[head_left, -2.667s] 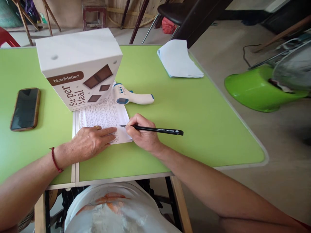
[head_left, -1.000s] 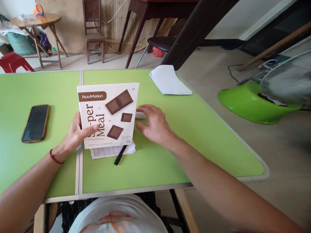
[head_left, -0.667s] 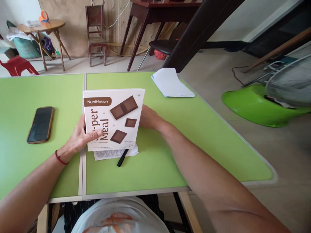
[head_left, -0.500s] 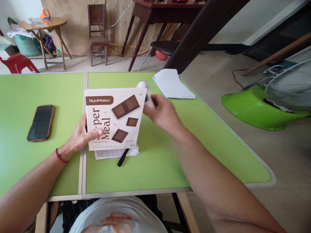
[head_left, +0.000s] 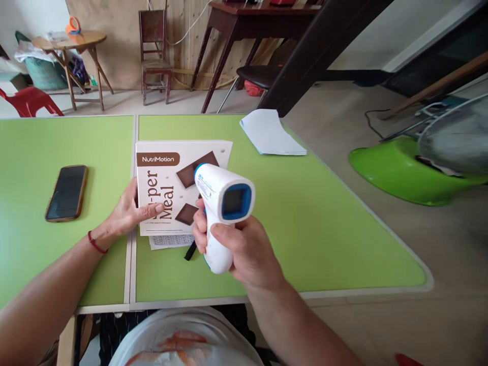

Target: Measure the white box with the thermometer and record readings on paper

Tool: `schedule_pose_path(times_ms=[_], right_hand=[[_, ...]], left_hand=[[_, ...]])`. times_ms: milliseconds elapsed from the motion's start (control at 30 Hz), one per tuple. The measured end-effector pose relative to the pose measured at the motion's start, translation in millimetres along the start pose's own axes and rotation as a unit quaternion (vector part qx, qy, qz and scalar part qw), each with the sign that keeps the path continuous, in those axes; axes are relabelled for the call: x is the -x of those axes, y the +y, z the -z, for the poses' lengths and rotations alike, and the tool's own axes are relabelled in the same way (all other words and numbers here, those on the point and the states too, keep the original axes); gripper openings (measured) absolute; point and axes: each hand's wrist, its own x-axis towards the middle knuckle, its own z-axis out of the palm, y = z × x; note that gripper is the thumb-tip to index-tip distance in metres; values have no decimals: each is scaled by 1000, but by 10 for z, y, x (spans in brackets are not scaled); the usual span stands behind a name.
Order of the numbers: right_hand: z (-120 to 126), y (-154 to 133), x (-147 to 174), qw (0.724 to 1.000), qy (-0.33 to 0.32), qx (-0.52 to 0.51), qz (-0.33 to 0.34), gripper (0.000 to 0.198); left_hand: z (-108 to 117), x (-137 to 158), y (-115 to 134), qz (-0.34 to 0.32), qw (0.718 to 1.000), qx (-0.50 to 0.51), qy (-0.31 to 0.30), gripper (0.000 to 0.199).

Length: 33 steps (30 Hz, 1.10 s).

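Observation:
My left hand grips the left side of a white NutriMotion box, thumb across its front and fingers hidden behind. Brown chocolate pieces are printed on the box, which is tilted up over the table. In my right hand is a white and blue infrared thermometer, its fingers wrapped round the handle. The thermometer's small dark screen faces me, and its body covers part of the box's right side. Beneath the box a printed paper and a black pen show in part.
A phone in a brown case lies on the green table at left. White sheets rest at the far edge. Beyond are a wooden chair, a round table and a green plastic chair at right.
My right hand has brought the thermometer from behind the box's upper right corner to in front of it, nearer me, with the screen turned my way. The left hand and box stay nearly still.

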Motion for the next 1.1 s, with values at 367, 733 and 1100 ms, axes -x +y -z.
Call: schedule_pose_path(times_ms=[367,733,1100], right_hand=[[6,61,-10,1000,9,-1,-5,15],[24,109,-45,999,41,25,17,24],[23,122,-50,998,43,47,26,20]], left_hand=[[1,-9,37,20,1000,4,-5,63],[4,-17,78,22,1000,-5,-6,63],[-3,-16,101,13,1000,0,-4,58]])
